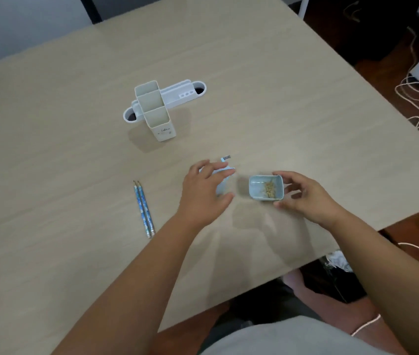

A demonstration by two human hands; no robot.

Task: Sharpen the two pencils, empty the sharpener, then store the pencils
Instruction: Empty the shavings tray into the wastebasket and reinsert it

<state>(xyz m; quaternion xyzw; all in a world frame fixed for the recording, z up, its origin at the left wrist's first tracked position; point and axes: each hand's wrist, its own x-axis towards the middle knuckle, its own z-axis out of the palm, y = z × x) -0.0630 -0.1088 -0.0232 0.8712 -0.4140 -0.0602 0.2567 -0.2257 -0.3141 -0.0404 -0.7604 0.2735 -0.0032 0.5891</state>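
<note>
The small tray [266, 187] pinched in the right hand [303, 194] is pale blue-green and carries a heap of tan-yellow shavings [269, 188], while the sharpener body [222, 181] under the left hand [203, 193] is a lighter sky blue with a grey metal bit at its far end. To the left of that hand, two pencils [143, 208] show a blue-and-white mottled pattern with silvery ends. Beyond both hands, the organiser [157, 108] is white and cream on a beige wood-grain table [254, 73].
</note>
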